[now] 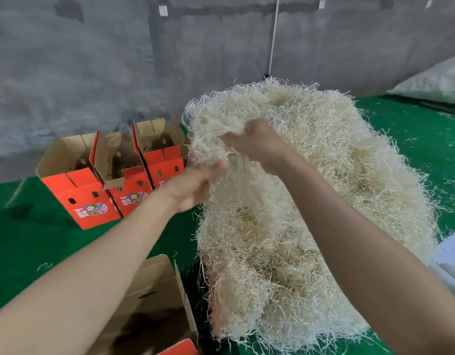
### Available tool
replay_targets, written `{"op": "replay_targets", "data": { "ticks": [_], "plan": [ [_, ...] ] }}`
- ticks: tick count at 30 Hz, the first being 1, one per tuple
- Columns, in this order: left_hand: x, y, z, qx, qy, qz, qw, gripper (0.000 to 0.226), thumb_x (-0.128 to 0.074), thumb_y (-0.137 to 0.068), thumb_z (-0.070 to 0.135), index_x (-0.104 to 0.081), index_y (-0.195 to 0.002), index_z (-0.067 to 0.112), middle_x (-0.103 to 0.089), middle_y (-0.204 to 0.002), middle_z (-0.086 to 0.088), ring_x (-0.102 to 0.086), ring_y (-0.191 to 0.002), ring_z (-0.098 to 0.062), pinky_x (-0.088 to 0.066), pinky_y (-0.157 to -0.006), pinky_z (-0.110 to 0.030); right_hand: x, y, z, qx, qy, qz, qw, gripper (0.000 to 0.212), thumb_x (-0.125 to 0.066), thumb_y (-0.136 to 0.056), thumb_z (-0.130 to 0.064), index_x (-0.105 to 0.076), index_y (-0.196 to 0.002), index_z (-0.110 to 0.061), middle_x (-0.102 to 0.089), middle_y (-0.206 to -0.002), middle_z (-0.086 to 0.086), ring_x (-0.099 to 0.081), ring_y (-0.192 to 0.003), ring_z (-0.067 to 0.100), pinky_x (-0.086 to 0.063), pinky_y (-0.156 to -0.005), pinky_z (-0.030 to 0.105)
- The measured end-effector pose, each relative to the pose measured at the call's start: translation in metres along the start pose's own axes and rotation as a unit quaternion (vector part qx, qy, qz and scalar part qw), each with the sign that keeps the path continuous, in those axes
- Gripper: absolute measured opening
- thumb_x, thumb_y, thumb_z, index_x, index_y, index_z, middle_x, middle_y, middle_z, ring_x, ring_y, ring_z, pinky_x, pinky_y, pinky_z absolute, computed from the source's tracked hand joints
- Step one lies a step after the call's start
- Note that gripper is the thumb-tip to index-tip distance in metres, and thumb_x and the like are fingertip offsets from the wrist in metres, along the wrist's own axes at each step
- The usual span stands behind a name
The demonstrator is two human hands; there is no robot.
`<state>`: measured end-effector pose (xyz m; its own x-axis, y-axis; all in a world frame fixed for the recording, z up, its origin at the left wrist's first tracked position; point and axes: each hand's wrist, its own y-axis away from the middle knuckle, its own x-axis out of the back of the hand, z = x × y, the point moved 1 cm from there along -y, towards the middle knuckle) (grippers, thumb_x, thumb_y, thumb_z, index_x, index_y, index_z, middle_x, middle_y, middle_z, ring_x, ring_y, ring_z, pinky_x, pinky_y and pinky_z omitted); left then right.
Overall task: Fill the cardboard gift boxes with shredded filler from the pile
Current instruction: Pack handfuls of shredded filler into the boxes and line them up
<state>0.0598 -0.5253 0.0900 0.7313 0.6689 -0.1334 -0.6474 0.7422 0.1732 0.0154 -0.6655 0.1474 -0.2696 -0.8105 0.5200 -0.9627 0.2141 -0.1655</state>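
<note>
Grabbing is the step in hand: the left hand [195, 192] and right hand [257, 147] close their fingers on a pale, stringy clump of shredded filler [211, 146] above the big cream pile [323, 196] at 3 o'clock, apparently tearing it free through the blur. Next it needs carrying to the red cardboard gift boxes [93, 201] at 10 o'clock, or the open brown box [157, 298] at 7.

Three boxes [113, 175] stand left of the filler pile [311, 201].

A big pale shredded filler pile [336, 139] lies right of three open red gift boxes [88, 201].
</note>
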Motion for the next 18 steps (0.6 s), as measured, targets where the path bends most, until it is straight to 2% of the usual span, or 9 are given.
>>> {"op": "replay_targets", "data": {
  "ticks": [2, 3, 5, 7, 9, 11, 13, 15, 18],
  "plan": [
    [-0.017, -0.008, -0.003, -0.042, -0.009, 0.094, 0.995, 0.042, -0.074, -0.063, 0.035, -0.059, -0.102, 0.028, -0.058, -0.119, 0.014, -0.046, -0.125, -0.014, -0.042, -0.093, -0.028, -0.010, 0.000, -0.018, 0.019, -0.004, -0.047, 0.999, 0.056, -0.063, -0.085, -0.038, -0.055, -0.108, 0.013, -0.064, -0.097, 0.023, -0.062, -0.087, 0.036, -0.052, -0.069, 0.041],
    [-0.021, -0.014, -0.004, -0.077, 0.029, 0.141, 0.987, 0.043, -0.073, -0.066, 0.027, -0.062, -0.107, 0.022, -0.063, -0.118, 0.006, -0.052, -0.121, -0.018, -0.047, -0.091, -0.031, -0.010, 0.000, -0.024, 0.016, 0.004, -0.080, 0.997, 0.056, -0.063, -0.084, -0.045, -0.056, -0.106, 0.006, -0.062, -0.097, 0.015, -0.061, -0.087, 0.029, -0.052, -0.071, 0.036],
    [-0.021, -0.021, -0.006, -0.095, 0.105, 0.193, 0.971, 0.034, -0.070, -0.071, 0.015, -0.065, -0.105, 0.014, -0.070, -0.101, -0.004, -0.066, -0.097, -0.024, -0.056, -0.066, -0.027, 0.004, -0.001, -0.023, -0.001, 0.002, -0.130, 0.992, 0.060, -0.060, -0.080, -0.054, -0.059, -0.107, -0.001, -0.062, -0.103, 0.002, -0.062, -0.092, 0.017, -0.052, -0.082, 0.033],
    [-0.016, -0.018, -0.007, -0.026, 0.127, 0.227, 0.965, 0.010, -0.065, -0.076, 0.014, -0.068, -0.086, 0.014, -0.069, -0.083, -0.004, -0.067, -0.075, -0.023, -0.052, -0.050, -0.021, 0.026, -0.003, -0.008, 0.008, -0.012, -0.094, 0.995, 0.053, -0.063, -0.079, -0.051, -0.064, -0.100, -0.002, -0.067, -0.101, 0.009, -0.067, -0.084, 0.015, -0.058, -0.074, 0.034],
    [-0.006, -0.015, -0.008, 0.014, 0.103, 0.262, 0.960, 0.028, -0.069, -0.074, 0.018, -0.063, -0.101, 0.012, -0.062, -0.099, -0.002, -0.063, -0.088, -0.022, -0.055, -0.067, -0.024, 0.042, -0.004, 0.015, 0.022, 0.005, -0.034, 0.999, 0.063, -0.071, -0.071, -0.048, -0.058, -0.114, -0.003, -0.060, -0.117, 0.017, -0.062, -0.096, 0.017, -0.054, -0.085, 0.037],
    [0.003, -0.012, -0.006, 0.020, 0.076, 0.269, 0.960, 0.049, -0.071, -0.072, 0.020, -0.056, -0.117, 0.010, -0.057, -0.116, -0.004, -0.057, -0.108, -0.026, -0.052, -0.087, -0.035, 0.039, -0.001, 0.037, 0.023, 0.024, -0.087, 0.996, 0.102, -0.074, -0.059, -0.052, -0.026, -0.144, -0.021, -0.028, -0.149, 0.006, -0.034, -0.131, 0.019, -0.028, -0.107, 0.037],
    [0.005, -0.007, 0.001, 0.007, 0.069, 0.237, 0.969, 0.033, -0.067, -0.074, 0.017, -0.058, -0.106, 0.012, -0.066, -0.103, -0.006, -0.066, -0.090, -0.023, -0.056, -0.069, -0.031, 0.014, 0.004, 0.056, 0.031, 0.005, -0.183, 0.983, 0.126, -0.077, -0.058, -0.048, 0.012, -0.146, -0.032, 0.008, -0.156, -0.002, -0.002, -0.141, 0.019, -0.009, -0.109, 0.040],
    [0.007, -0.002, 0.009, -0.015, 0.076, 0.222, 0.972, 0.014, -0.063, -0.076, 0.012, -0.059, -0.089, 0.014, -0.066, -0.087, -0.005, -0.068, -0.065, -0.016, -0.053, -0.049, -0.024, -0.014, 0.010, 0.078, 0.017, 0.022, -0.233, 0.972, 0.132, -0.080, -0.062, -0.037, 0.025, -0.142, -0.029, 0.013, -0.155, 0.005, -0.005, -0.141, 0.025, -0.010, -0.110, 0.042],
    [0.022, 0.005, 0.020, -0.059, 0.082, 0.254, 0.962, 0.007, -0.060, -0.077, 0.010, -0.058, -0.076, 0.016, -0.065, -0.068, 0.001, -0.062, -0.051, -0.013, -0.046, -0.040, -0.016, -0.040, 0.021, 0.112, -0.042, 0.107, -0.303, 0.946, 0.141, -0.080, -0.054, -0.047, 0.029, -0.141, -0.022, 0.001, -0.155, 0.012, -0.011, -0.141, 0.030, -0.008, -0.114, 0.046]
  ]
}}
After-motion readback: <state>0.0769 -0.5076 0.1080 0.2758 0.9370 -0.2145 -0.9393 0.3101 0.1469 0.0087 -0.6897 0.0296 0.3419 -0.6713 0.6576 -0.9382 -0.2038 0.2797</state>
